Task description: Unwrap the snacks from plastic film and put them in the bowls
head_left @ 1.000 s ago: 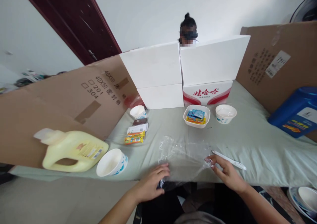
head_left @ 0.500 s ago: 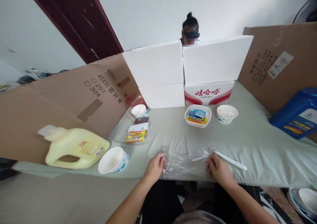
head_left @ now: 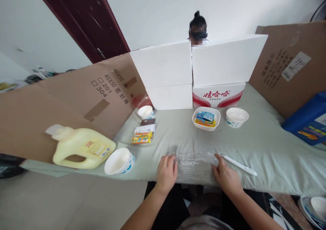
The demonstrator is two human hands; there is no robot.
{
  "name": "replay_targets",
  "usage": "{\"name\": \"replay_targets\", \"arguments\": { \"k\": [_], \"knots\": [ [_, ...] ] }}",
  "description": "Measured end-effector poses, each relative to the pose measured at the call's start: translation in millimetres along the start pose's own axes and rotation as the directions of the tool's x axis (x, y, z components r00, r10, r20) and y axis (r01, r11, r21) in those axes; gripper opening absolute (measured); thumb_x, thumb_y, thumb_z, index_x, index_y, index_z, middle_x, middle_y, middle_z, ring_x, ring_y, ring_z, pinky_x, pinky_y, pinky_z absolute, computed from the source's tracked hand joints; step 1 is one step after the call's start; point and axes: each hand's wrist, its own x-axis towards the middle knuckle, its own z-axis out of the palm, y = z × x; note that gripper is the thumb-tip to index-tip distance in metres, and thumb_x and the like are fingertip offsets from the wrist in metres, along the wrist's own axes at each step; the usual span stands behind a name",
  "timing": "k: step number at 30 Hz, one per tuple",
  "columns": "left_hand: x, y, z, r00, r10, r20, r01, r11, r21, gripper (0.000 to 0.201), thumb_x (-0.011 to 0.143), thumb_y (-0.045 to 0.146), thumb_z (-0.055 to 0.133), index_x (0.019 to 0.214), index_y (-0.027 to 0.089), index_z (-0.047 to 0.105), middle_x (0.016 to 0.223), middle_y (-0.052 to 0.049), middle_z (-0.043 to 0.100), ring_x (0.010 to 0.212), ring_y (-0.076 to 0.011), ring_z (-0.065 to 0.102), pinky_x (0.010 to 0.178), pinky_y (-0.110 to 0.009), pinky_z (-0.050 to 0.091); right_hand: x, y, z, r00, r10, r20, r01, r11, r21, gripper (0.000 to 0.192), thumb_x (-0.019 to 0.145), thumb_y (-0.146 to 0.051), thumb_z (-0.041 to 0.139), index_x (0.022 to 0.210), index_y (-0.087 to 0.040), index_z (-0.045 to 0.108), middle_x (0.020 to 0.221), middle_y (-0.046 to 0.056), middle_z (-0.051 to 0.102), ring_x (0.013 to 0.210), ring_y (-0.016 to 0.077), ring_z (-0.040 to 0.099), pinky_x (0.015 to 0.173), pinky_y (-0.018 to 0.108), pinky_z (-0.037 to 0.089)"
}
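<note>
A clear plastic bag [head_left: 192,165] lies crumpled on the cloth at the table's front edge, between my two hands. My left hand [head_left: 166,172] is closed at the bag's left end, its fingers curled down over the film. At the other end my right hand [head_left: 227,175] has the bag's right edge between thumb and forefinger. Just beyond the right hand lies a slim white stick-like tool [head_left: 239,165], apart from the bag; its kind is unclear.
A white dish [head_left: 216,125] holds small blue and yellow packets. Paper bowls [head_left: 236,118] stand at right and left. Yellow snack packets [head_left: 142,137] lie left, near a pale yellow jug [head_left: 86,150]. A blue bottle [head_left: 309,121] leans right. White boxes [head_left: 168,70] screen a person [head_left: 198,26].
My left hand has turned palm-down over the bag's left end, from a sideways pinch. My right forefinger has stretched forward along the right edge. The bag lies flatter, and the view has shifted slightly.
</note>
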Motion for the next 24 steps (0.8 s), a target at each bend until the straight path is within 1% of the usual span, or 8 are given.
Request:
{"name": "replay_targets", "arguments": {
  "k": [2, 5, 10, 15, 17, 20, 22, 24],
  "knots": [
    [-5, 11, 6.3, 0.973, 0.205, 0.106, -0.196, 0.976, -0.094, 0.025, 0.093, 0.026, 0.044, 0.110, 0.021, 0.061, 0.111, -0.011, 0.064, 0.111, -0.0275, 0.057, 0.098, -0.046, 0.045, -1, 2, -2, 0.999, -0.036, 0.005, 0.036, 0.998, -0.047, 0.038, 0.091, -0.025, 0.038, 0.128, -0.021, 0.045, 0.088, 0.008, 0.072, 0.064, 0.0221, 0.068, 0.053, 0.030, 0.044],
    [-10, 21, 15.5, 0.879, 0.408, 0.246, -0.378, 0.912, -0.162, 0.039, 0.091, 0.025, 0.048, 0.129, 0.023, 0.052, 0.139, -0.009, 0.049, 0.133, -0.0288, 0.040, 0.108, -0.050, 0.036, 0, 6, -13, 0.992, -0.110, -0.064, 0.100, 0.985, -0.142, 0.032, 0.085, -0.017, 0.042, 0.114, -0.019, 0.055, 0.092, 0.011, 0.070, 0.078, 0.0255, 0.066, 0.064, 0.034, 0.048],
    [-12, 19, 20.6, 0.834, 0.467, 0.292, -0.447, 0.884, -0.137, 0.051, 0.091, 0.021, 0.047, 0.142, 0.025, 0.038, 0.154, -0.005, 0.030, 0.144, -0.0276, 0.018, 0.114, -0.055, 0.024, -1, -6, -26, 0.939, -0.249, -0.237, 0.203, 0.958, -0.203, 0.035, 0.084, -0.015, 0.045, 0.116, -0.015, 0.059, 0.118, 0.017, 0.061, 0.115, 0.0340, 0.052, 0.094, 0.049, 0.042],
    [-11, 18, 18.3, 0.822, 0.468, 0.325, -0.460, 0.882, -0.105, 0.057, 0.091, 0.019, 0.047, 0.145, 0.029, 0.032, 0.155, -0.002, 0.027, 0.145, -0.0282, 0.013, 0.114, -0.058, 0.022, 2, -24, 0, 0.809, -0.587, -0.028, 0.585, 0.810, -0.040, 0.048, 0.090, -0.030, 0.047, 0.138, -0.020, 0.046, 0.143, 0.009, 0.047, 0.135, 0.0272, 0.037, 0.108, 0.046, 0.033],
    [-11, 18, 16.1, 0.819, 0.460, 0.342, -0.456, 0.885, -0.098, 0.058, 0.090, 0.022, 0.049, 0.145, 0.031, 0.032, 0.156, -0.001, 0.026, 0.145, -0.0309, 0.010, 0.113, -0.061, 0.020, 9, -17, 9, 0.849, -0.527, 0.046, 0.529, 0.848, -0.034, 0.053, 0.090, -0.037, 0.049, 0.139, -0.018, 0.045, 0.144, 0.012, 0.045, 0.134, 0.0298, 0.038, 0.107, 0.049, 0.034],
    [-11, 19, 13.1, 0.807, 0.457, 0.374, -0.455, 0.885, -0.099, 0.060, 0.089, 0.024, 0.051, 0.146, 0.033, 0.031, 0.157, 0.000, 0.022, 0.145, -0.0333, 0.007, 0.112, -0.064, 0.017, 22, 0, 11, 0.959, -0.281, -0.024, 0.277, 0.955, -0.110, 0.054, 0.090, -0.041, 0.047, 0.135, -0.011, 0.049, 0.142, 0.019, 0.046, 0.134, 0.0358, 0.037, 0.105, 0.056, 0.033],
    [-10, 21, 12.0, 0.801, 0.449, 0.397, -0.448, 0.888, -0.100, 0.062, 0.089, 0.023, 0.050, 0.147, 0.033, 0.028, 0.158, 0.001, 0.019, 0.145, -0.0337, 0.006, 0.112, -0.065, 0.016, 25, 5, 6, 0.963, -0.249, -0.106, 0.236, 0.964, -0.125, 0.052, 0.091, -0.040, 0.045, 0.134, -0.011, 0.050, 0.143, 0.019, 0.045, 0.137, 0.0353, 0.033, 0.107, 0.056, 0.030],
    [-8, 23, 11.4, 0.797, 0.439, 0.416, -0.438, 0.893, -0.104, 0.063, 0.090, 0.022, 0.049, 0.147, 0.034, 0.026, 0.158, 0.001, 0.019, 0.145, -0.0338, 0.005, 0.111, -0.066, 0.015, 21, 1, 3, 0.918, -0.385, -0.098, 0.376, 0.921, -0.097, 0.051, 0.092, -0.038, 0.044, 0.138, -0.015, 0.046, 0.146, 0.015, 0.042, 0.140, 0.0313, 0.028, 0.111, 0.052, 0.028]
  ]
}}
